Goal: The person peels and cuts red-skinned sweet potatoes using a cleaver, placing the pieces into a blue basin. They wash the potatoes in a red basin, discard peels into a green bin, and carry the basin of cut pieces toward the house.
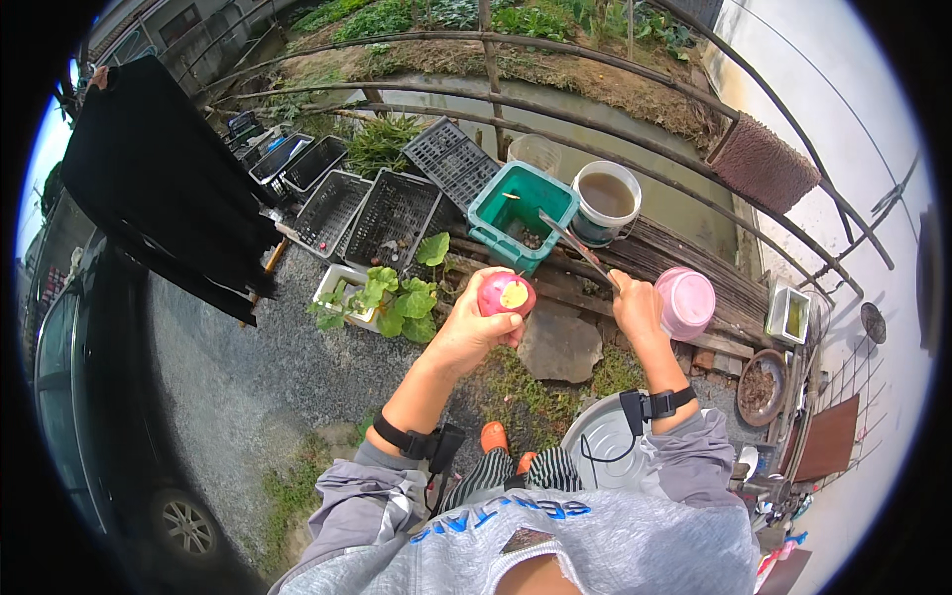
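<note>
My left hand [464, 329] is closed around a round, pink-red-skinned fruit or root [503, 294]; its exact kind I cannot make out. A pale yellow patch of bare flesh shows on its upper side. To its right, my right hand [637, 301] grips the handle of a long knife [575, 246]. The blade slants up and leftward, apart from the pink-red piece, its tip over the rim of a green plastic tub [483, 234]. Some small pale lumps lie inside that tub.
Beyond the tub stand a white bucket of murky water [608, 196] and black crates [391, 220]. A pink bucket [686, 302] sits right of my right hand. Leafy plants [405, 302] grow at left. A pole fence [585, 131] borders a ditch; a dark car [109, 397] is far left.
</note>
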A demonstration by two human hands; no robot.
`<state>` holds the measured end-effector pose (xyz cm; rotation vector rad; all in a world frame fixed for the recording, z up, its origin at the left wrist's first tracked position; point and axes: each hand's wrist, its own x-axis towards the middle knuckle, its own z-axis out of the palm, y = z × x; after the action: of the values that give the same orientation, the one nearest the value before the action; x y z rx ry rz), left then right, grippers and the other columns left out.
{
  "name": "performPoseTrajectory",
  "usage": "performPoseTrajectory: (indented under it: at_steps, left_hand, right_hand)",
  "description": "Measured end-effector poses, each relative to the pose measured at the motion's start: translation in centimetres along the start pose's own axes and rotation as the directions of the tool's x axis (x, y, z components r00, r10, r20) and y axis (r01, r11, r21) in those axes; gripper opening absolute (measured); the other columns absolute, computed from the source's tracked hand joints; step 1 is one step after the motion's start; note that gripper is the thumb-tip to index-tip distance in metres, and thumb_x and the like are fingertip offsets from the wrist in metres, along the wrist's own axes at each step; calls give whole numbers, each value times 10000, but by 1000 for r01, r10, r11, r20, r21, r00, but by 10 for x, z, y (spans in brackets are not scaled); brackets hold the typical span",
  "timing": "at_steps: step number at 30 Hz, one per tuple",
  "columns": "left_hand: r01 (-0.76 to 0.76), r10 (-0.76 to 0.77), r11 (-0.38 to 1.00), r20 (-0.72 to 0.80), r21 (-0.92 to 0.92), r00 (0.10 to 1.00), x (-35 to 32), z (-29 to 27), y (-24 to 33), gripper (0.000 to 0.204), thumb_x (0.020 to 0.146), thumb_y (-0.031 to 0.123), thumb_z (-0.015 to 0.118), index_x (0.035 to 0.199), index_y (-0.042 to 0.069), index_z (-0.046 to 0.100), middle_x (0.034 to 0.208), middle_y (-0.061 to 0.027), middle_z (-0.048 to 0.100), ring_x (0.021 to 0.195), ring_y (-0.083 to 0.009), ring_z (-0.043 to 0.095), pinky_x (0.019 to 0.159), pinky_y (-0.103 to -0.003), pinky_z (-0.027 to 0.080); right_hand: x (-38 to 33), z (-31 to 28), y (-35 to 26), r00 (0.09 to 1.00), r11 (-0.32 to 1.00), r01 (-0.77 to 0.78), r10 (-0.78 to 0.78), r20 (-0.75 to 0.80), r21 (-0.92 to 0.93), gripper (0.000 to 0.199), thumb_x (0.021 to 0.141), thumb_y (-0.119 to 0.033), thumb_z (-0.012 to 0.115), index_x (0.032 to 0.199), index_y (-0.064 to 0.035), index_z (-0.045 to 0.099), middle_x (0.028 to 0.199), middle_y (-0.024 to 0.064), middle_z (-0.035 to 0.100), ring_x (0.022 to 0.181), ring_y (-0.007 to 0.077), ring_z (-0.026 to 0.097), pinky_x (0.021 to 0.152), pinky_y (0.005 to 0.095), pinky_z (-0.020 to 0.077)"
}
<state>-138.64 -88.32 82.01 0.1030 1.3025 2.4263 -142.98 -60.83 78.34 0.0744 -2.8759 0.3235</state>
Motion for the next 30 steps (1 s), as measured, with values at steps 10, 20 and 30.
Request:
performPoseTrajectory:
  at_steps: [10, 20, 30]
  left_hand:
    - [-235, 248, 921, -5, 312, 969, 19, -13, -8, 623, 853, 411, 631, 1327, 62, 426, 1171, -78, 578, 1064, -149, 572, 947, -281, 461]
    - [-177, 221, 958, -190, 224, 957, 56, 8, -12, 794, 670, -45, 720, 1355, 98, 345, 1088, -107, 585, 801, -192, 654, 598, -265, 530]
    - [-219, 249, 960, -174, 174, 953, 107, 29, -43, 756, 716, 126, 829, 1308, 85, 360, 1157, -101, 534, 1000, -188, 607, 854, -334, 553]
  right_hand:
    - [-11, -34, -86, 733, 708, 670, -580, -355, 226, 391, 734, -86, 674, 1125, -80, 675, 583, 38, 453, 521, 211, 514, 496, 343, 410]
    - [68, 17, 18, 930, 913, 349, -310, -196, 212, 294, 806, -51, 615, 1088, -108, 672, 664, 133, 616, 589, 335, 607, 524, 422, 470]
    - [50, -34, 10, 733, 650, 679, -569, -374, 341, 356, 752, -93, 694, 1107, -82, 674, 578, 31, 449, 506, 208, 505, 474, 343, 390]
